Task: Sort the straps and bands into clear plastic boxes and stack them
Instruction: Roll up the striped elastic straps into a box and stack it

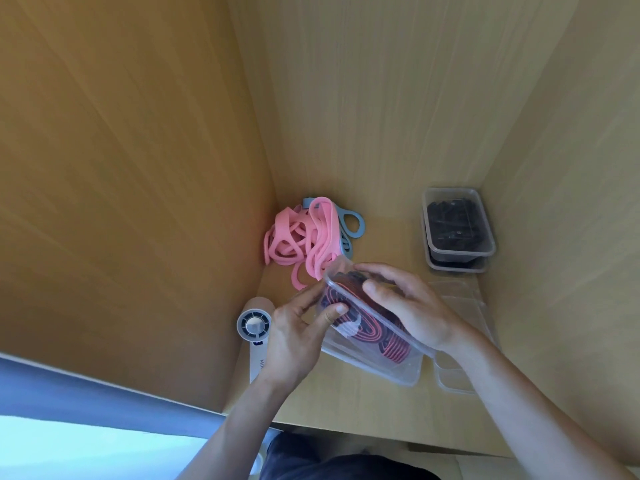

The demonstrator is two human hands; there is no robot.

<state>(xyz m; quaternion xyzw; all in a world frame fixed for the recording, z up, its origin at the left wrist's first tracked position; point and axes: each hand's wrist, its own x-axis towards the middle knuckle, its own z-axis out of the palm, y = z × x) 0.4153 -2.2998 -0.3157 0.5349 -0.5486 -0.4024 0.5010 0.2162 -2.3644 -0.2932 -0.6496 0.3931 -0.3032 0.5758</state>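
Held box: a clear plastic box point(346, 296), tilted, gripped between both hands just above a second clear box point(398, 373) on the wooden shelf point(363, 407).
Contents: coiled red-and-black straps point(367, 336) with a white patch, pressed against the clear wall.
Left hand point(298, 337): thumb and fingers pinch the box's near end.
Right hand point(412, 306): fingers curl over the box's upper rim, thumb against its side.
Beyond the left hand: a tangle of pink bands point(301, 237) lies over grey-blue bands point(355, 221) in the corner.
Beyond the right hand: two stacked clear boxes point(460, 255) hold dark straps point(450, 223), individual pieces indistinct.
Beside the right wrist: empty clear trays point(464, 306), outlines faint, count unclear.
Left of the left hand: a white handheld fan point(254, 323), its handle partly hidden by the wrist.
Hidden: the right palm covers much of the held box's top.
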